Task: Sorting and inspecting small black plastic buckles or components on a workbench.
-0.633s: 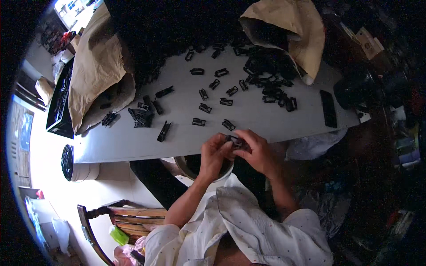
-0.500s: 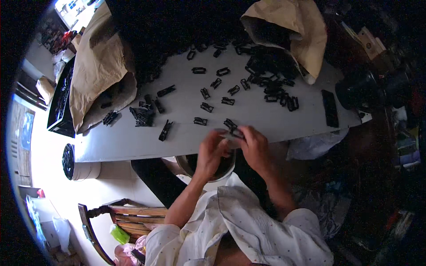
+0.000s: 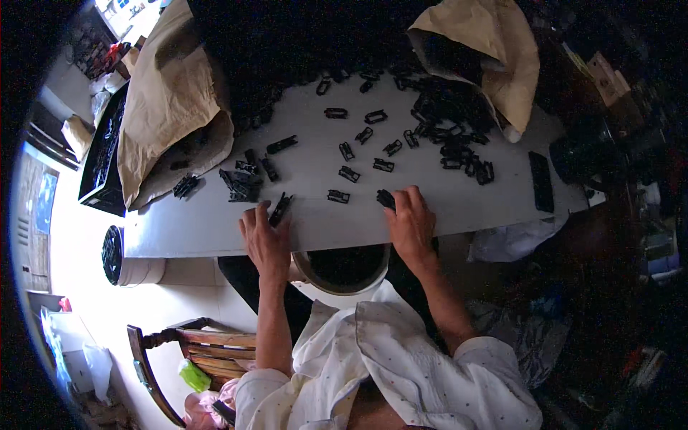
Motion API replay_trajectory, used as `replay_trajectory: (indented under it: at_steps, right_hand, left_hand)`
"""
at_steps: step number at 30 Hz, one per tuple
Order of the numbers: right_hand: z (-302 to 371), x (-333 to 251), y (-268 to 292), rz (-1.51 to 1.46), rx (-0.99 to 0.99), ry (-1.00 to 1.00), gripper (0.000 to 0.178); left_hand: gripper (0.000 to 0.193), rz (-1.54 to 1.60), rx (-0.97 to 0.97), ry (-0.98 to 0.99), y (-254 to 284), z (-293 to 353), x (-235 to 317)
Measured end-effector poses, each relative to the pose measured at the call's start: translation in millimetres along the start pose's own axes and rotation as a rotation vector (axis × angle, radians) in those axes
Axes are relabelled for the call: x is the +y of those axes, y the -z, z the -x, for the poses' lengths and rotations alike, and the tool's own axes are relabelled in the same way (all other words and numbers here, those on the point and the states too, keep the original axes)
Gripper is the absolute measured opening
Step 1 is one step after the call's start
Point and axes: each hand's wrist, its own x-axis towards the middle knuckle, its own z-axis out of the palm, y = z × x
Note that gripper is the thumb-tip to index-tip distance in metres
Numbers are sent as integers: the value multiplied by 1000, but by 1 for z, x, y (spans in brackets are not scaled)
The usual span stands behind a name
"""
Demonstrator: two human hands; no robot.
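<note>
My left hand (image 3: pixel 266 235) rests at the table's near edge, its thumb and fingers closed about the lower end of a long black plastic clip-like piece (image 3: pixel 282 206). To its right, my right hand (image 3: pixel 413 228) has its fingertips on a short black plastic frame piece (image 3: pixel 385 198), partly hidden by the fingers. Several more short black frames, one of them a loose frame (image 3: pixel 338 196), lie scattered between and beyond my hands. Left of them sits a small cluster of longer black pieces (image 3: pixel 242 185). A metal bowl (image 3: pixel 344 292) with dark contents is below the table edge, between my forearms.
Over the grey table (image 3: pixel 193 233) stand an open brown paper bag (image 3: pixel 168 115) at left and another paper bag (image 3: pixel 519 72) at far right, beside a heap of black pieces (image 3: pixel 451 118). A flat black bar (image 3: pixel 541 181) lies at right. A wooden chair (image 3: pixel 215 351) stands lower left.
My hands were together over the bowl, fingers blurred; now they are apart. The left has moved left to the long piece, the right has reached forward onto a short frame. The view has shifted slightly.
</note>
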Motion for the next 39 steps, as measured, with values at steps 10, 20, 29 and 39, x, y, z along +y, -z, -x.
replay_trajectory:
  at_steps: [10,20,29,39]
  right_hand:
    - [0,2,-7,87,17,79,29]
    - [2,-25,26,-1052,-303,-118,20]
    - [8,-43,35,-542,-198,418,35]
    - [12,-37,36,-505,-164,433,38]
  left_hand:
    - [28,110,-26,-5,-10,3,-9]
    - [20,1410,-481,495,10,15,33]
    - [37,1383,-641,487,5,29,47]
    - [36,1240,-689,329,13,28,52]
